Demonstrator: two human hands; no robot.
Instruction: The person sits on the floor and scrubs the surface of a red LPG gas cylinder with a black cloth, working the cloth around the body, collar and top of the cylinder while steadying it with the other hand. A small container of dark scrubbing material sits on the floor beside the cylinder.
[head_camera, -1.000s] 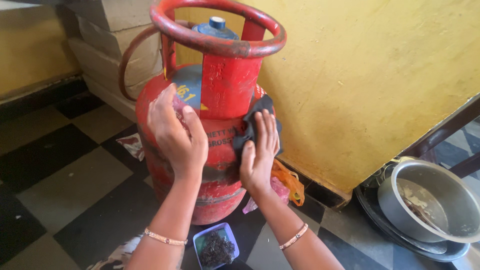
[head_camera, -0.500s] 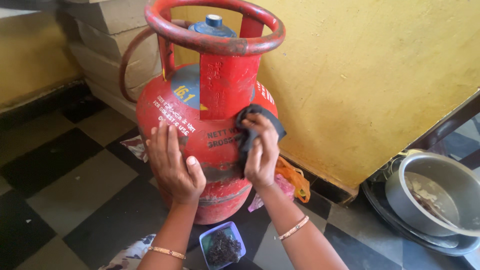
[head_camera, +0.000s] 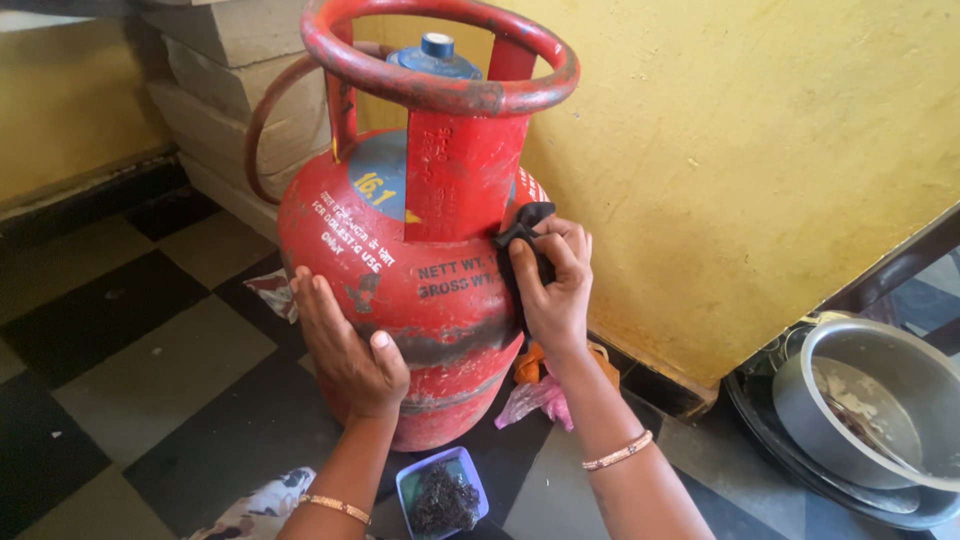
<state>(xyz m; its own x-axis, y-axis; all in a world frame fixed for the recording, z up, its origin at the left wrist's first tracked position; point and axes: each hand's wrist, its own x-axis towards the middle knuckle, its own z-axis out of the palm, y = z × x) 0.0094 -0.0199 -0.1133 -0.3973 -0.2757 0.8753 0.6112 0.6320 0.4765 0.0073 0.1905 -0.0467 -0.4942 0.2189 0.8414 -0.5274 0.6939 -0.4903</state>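
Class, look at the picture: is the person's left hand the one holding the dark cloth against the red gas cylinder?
No, the right hand presses the dark cloth to the red gas cylinder; the left hand lies bare.

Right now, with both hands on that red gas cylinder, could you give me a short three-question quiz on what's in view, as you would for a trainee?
1. True or false: the left hand lies flat on the side of the red gas cylinder.
2. What does the right hand press against the cylinder? A) a dark cloth B) a metal spoon C) a sheet of paper
3. What stands on the floor just in front of the cylinder's base, between the two forearms?

Key
1. True.
2. A, the dark cloth.
3. A small blue tub holding a dark scrubber; the steel bowl sits farther right, by the yellow wall.
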